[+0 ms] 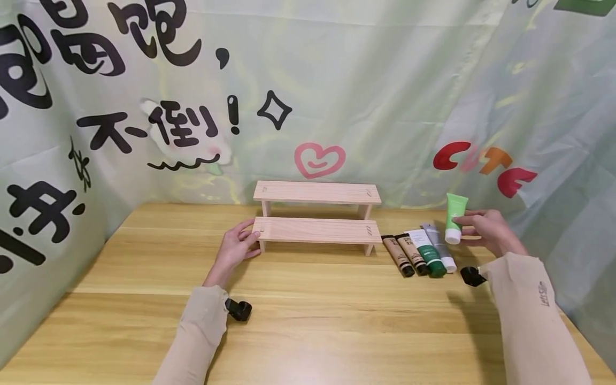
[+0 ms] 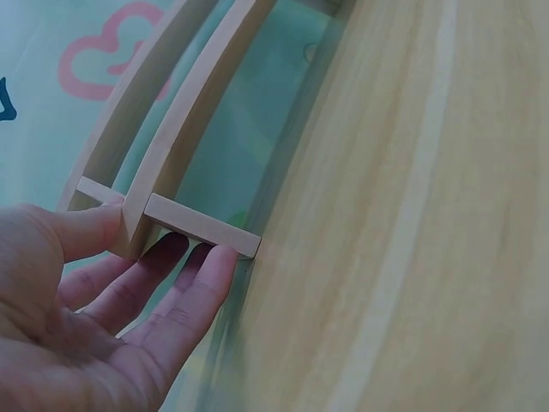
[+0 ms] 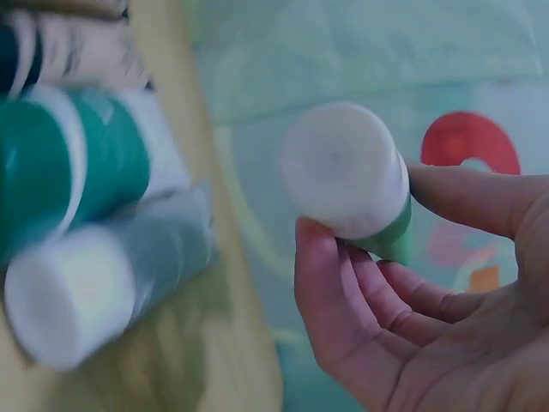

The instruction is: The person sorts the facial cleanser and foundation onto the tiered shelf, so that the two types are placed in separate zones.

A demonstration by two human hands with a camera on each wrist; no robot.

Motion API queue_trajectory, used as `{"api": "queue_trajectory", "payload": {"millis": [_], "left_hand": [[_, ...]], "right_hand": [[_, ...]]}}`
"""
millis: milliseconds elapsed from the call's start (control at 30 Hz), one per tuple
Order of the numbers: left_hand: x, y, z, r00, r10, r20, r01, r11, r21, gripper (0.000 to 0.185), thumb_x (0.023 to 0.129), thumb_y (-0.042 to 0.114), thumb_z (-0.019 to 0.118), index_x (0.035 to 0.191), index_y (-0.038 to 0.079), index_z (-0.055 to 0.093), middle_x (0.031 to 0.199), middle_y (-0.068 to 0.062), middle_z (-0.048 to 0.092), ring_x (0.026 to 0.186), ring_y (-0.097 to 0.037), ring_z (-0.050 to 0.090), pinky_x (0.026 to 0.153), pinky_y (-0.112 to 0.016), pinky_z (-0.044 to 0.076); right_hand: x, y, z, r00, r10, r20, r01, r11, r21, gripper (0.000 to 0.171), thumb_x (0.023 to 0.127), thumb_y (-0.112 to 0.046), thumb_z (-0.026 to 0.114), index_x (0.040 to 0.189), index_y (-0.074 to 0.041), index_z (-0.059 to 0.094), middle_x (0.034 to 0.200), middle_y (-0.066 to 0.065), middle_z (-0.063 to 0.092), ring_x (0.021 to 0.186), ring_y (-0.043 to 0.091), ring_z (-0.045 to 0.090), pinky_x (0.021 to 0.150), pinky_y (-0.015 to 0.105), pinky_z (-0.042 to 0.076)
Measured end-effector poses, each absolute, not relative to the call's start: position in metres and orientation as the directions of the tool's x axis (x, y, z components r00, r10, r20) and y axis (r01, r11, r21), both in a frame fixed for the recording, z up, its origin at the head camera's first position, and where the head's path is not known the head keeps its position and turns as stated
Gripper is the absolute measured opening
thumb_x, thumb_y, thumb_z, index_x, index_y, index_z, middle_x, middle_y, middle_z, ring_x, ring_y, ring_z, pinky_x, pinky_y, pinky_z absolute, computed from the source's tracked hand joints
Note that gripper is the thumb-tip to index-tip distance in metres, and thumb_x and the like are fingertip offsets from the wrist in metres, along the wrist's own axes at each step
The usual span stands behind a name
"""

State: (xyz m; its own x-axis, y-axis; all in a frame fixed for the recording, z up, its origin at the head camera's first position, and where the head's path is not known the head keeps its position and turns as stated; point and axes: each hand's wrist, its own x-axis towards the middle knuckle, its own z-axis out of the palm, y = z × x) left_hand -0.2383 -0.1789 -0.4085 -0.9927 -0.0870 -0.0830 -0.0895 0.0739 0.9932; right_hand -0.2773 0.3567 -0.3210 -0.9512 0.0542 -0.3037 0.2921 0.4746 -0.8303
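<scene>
Fingers (image 2: 184, 300) of left hand (image 1: 237, 247) are straight, resting against the left end of the wooden step shelf (image 1: 315, 216), thumb on the lower board's end, nothing gripped. Fingers (image 3: 360, 283) of right hand (image 1: 486, 230) are curled round a light green tube (image 1: 454, 216), held upright with white cap down, lifted off the bench (image 1: 308, 310) at far right.

Largest to smallest:
- bench: wood top, carries everything.
- wooden step shelf: two tiers, centre far, higher tier behind the lower.
- tube row (image 1: 421, 254): four tubes lying side by side on the bench, just right of the shelf's right leg. Left to right: two brown, one white-and-dark-green, one grey with white cap.
- light green tube: in the right hand, above and right of the row.
</scene>
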Motion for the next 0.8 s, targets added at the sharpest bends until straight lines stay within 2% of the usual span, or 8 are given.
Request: {"api": "queue_trajectory", "payload": {"millis": [100,167,367,567,800], "left_hand": [[-0.24,-0.177,-0.408,-0.993,-0.083,-0.08,-0.086,0.064,0.994,0.052,0.105,0.001,0.054,0.154,-0.002,0.038,0.139,-0.033,0.052,0.115,-0.037,0.062,0.083,-0.035,0.062],[-0.24,-0.177,-0.408,-0.992,-0.091,-0.088,-0.094,0.059,0.994,0.051,0.105,0.001,0.054,0.154,-0.001,0.039,0.139,-0.033,0.053,0.113,-0.036,0.062,0.082,-0.034,0.062],[-0.24,-0.178,-0.409,-0.99,-0.108,-0.091,-0.1,0.072,0.992,0.05,0.105,0.002,0.055,0.153,0.0,0.041,0.137,-0.032,0.054,0.114,-0.036,0.062,0.081,-0.034,0.062],[-0.238,-0.179,-0.411,-0.99,-0.104,-0.091,-0.098,0.067,0.993,0.051,0.105,0.002,0.054,0.154,0.001,0.04,0.137,-0.032,0.055,0.112,-0.033,0.063,0.082,-0.033,0.062],[-0.238,-0.18,-0.411,-0.993,-0.082,-0.091,-0.096,0.064,0.993,0.052,0.105,0.003,0.054,0.155,0.0,0.038,0.139,-0.032,0.053,0.114,-0.033,0.063,0.083,-0.033,0.062]], "right_hand": [[-0.278,0.348,-0.315,-0.962,0.04,-0.269,0.259,0.438,-0.861,0.078,0.107,-0.031,0.051,0.152,0.017,0.009,0.136,0.032,0.036,0.081,0.01,0.06,0.08,0.031,0.062],[-0.28,0.34,-0.312,-0.968,0.031,-0.247,0.238,0.411,-0.88,0.078,0.106,-0.031,0.053,0.152,0.016,0.01,0.135,0.029,0.037,0.079,0.008,0.061,0.08,0.031,0.062],[-0.285,0.317,-0.307,-0.979,0.011,-0.205,0.196,0.346,-0.918,0.074,0.104,-0.028,0.059,0.151,0.01,0.015,0.131,0.021,0.042,0.081,0.008,0.064,0.081,0.033,0.062],[-0.29,0.301,-0.305,-0.982,0.006,-0.188,0.179,0.339,-0.924,0.076,0.104,-0.027,0.059,0.153,0.008,0.014,0.136,0.023,0.042,0.08,0.007,0.064,0.082,0.034,0.062],[-0.292,0.282,-0.303,-0.985,0.008,-0.174,0.169,0.291,-0.942,0.077,0.103,-0.023,0.061,0.154,0.008,0.013,0.133,0.021,0.043,0.081,0.008,0.064,0.079,0.031,0.062]]}}
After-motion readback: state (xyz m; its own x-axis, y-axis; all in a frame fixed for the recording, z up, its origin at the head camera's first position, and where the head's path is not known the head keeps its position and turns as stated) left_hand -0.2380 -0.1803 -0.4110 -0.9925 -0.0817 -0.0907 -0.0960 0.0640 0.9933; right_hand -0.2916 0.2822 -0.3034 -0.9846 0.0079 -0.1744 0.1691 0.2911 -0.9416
